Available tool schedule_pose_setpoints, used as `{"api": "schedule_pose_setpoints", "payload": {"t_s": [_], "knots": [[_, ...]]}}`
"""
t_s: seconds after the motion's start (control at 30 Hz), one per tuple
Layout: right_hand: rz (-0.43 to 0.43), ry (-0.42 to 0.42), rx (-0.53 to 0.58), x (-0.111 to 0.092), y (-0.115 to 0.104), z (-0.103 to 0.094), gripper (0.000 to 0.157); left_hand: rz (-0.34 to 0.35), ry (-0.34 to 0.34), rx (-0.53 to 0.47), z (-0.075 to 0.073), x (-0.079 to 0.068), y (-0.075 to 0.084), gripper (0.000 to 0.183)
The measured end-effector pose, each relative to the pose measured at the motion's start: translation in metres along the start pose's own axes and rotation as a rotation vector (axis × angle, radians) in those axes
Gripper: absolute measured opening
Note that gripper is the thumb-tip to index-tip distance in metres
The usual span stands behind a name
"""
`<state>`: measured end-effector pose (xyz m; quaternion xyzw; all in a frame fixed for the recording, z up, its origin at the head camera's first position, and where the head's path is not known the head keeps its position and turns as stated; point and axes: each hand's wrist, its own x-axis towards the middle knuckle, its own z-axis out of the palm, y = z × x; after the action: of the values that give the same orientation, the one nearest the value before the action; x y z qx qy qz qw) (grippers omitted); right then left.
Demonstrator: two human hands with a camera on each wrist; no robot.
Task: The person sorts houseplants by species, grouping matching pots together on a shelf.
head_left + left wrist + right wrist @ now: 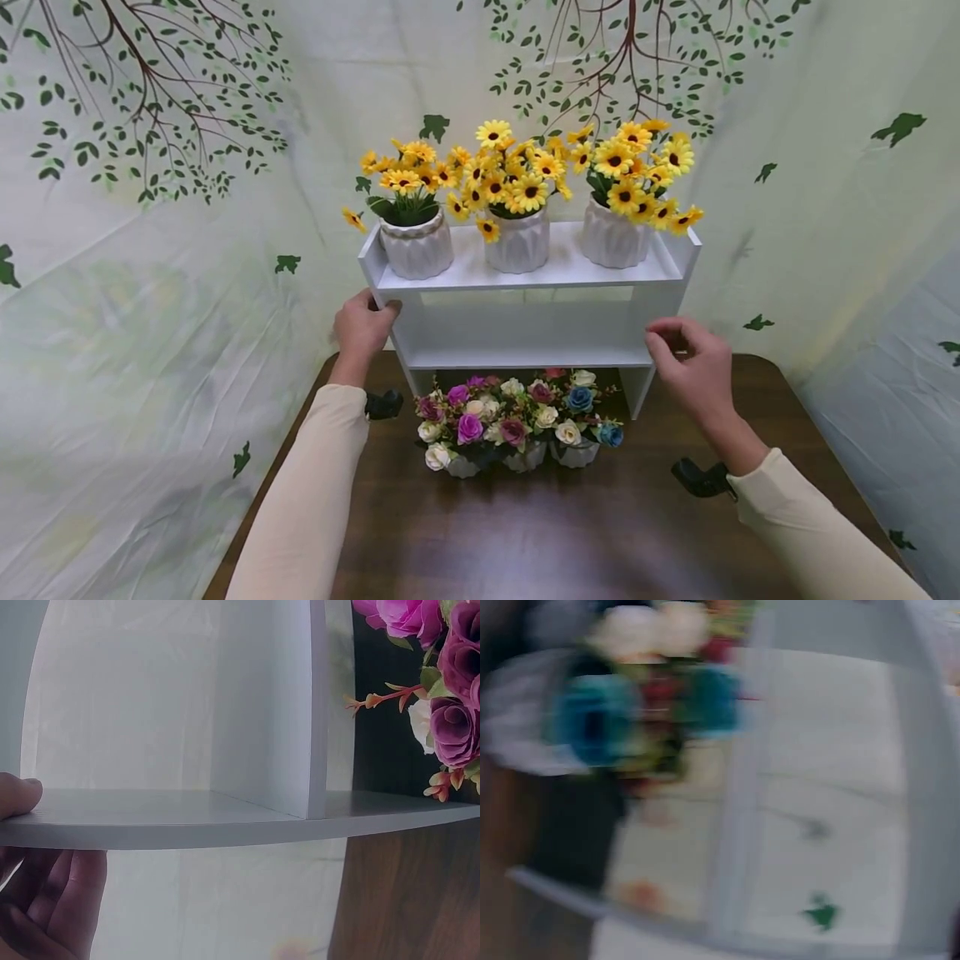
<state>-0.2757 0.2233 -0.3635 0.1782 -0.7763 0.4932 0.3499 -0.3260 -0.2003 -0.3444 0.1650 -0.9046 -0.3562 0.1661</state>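
Observation:
A white two-tier shelf [525, 325] stands on the wooden table. My left hand [364, 325] grips the edge of its left side panel; in the left wrist view the thumb [19, 795] lies on one face and the fingers are on the other. Near the right side panel is my right hand [693, 362], fingers loosely curled and thumb close to the index finger, with nothing seen in it. The right wrist view is blurred and shows no fingers on the panel. Three ribbed white pots [517, 243] of yellow daisies stand on the top board.
In front of the shelf's base, mixed artificial roses [513, 432] stand in white pots [576, 454] on the brown table [525, 533]. The middle board [525, 357] lies below the top one. A leaf-printed cloth [187, 300] hangs behind and at the sides.

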Motion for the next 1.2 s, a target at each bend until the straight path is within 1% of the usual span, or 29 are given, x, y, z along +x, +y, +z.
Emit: {"api": "schedule_pose_setpoints", "payload": {"t_s": [0.1,0.13,0.2,0.27,0.4,0.43,0.5,0.6,0.67,0.73,0.77,0.8,0.83,0.9,0.97,1.03,1.1,1.2], "knots": [[-0.168,-0.027,0.037,-0.027,0.025,-0.003,0.015,0.002,-0.006,-0.003,0.0,0.0,0.0,0.037],[-0.207,-0.04,0.034,-0.036,0.033,-0.003,0.017,0.002,-0.005,-0.006,-0.001,0.0,0.0,0.036],[-0.257,-0.076,-0.004,-0.055,0.049,-0.003,0.018,-0.004,0.001,-0.008,-0.002,0.0,0.0,0.036],[-0.274,-0.108,-0.037,-0.073,0.063,-0.002,0.018,-0.005,0.006,-0.003,-0.002,0.0,0.0,0.035],[-0.272,-0.137,-0.085,-0.103,0.082,-0.002,0.016,0.001,-0.012,-0.003,-0.001,0.001,0.001,0.035],[-0.258,-0.148,-0.094,-0.109,0.085,-0.002,0.017,0.001,-0.017,-0.007,0.0,0.001,0.001,0.035],[-0.217,-0.2,-0.127,-0.12,0.09,-0.002,0.017,-0.002,-0.024,-0.019,0.001,0.001,0.001,0.035],[-0.116,-0.331,-0.185,-0.132,0.096,-0.001,0.017,-0.009,-0.023,-0.022,0.001,0.001,0.001,0.036],[-0.023,-0.435,-0.242,-0.138,0.1,0.0,0.015,-0.014,-0.027,-0.02,0.001,0.001,0.001,0.037],[0.09,-0.539,-0.313,-0.144,0.103,0.002,0.011,-0.016,-0.033,-0.021,0.0,0.001,0.002,0.037],[0.148,-0.586,-0.353,-0.146,0.105,0.003,0.013,-0.015,-0.032,-0.023,0.0,0.001,0.002,0.037],[0.212,-0.627,-0.383,-0.147,0.107,0.005,0.019,-0.013,-0.03,-0.029,-0.001,0.001,0.002,0.037],[0.27,-0.666,-0.41,-0.148,0.109,0.008,0.028,-0.009,-0.028,-0.028,-0.001,0.001,0.002,0.037],[0.372,-0.727,-0.438,-0.149,0.114,0.014,0.051,-0.006,-0.022,-0.032,-0.003,0.001,0.002,0.036],[0.448,-0.743,-0.425,-0.149,0.118,0.023,0.067,0.0,-0.017,-0.024,-0.003,0.001,0.001,0.036],[0.496,-0.736,-0.39,-0.148,0.121,0.031,0.079,0.002,-0.023,-0.018,-0.004,0.001,0.001,0.036],[0.522,-0.709,-0.342,-0.148,0.122,0.039,0.085,0.003,-0.028,-0.015,-0.003,0.001,0.001,0.035],[0.522,-0.637,-0.234,-0.149,0.122,0.054,0.089,0.008,-0.029,-0.016,-0.003,0.001,-0.001,0.035]]}}
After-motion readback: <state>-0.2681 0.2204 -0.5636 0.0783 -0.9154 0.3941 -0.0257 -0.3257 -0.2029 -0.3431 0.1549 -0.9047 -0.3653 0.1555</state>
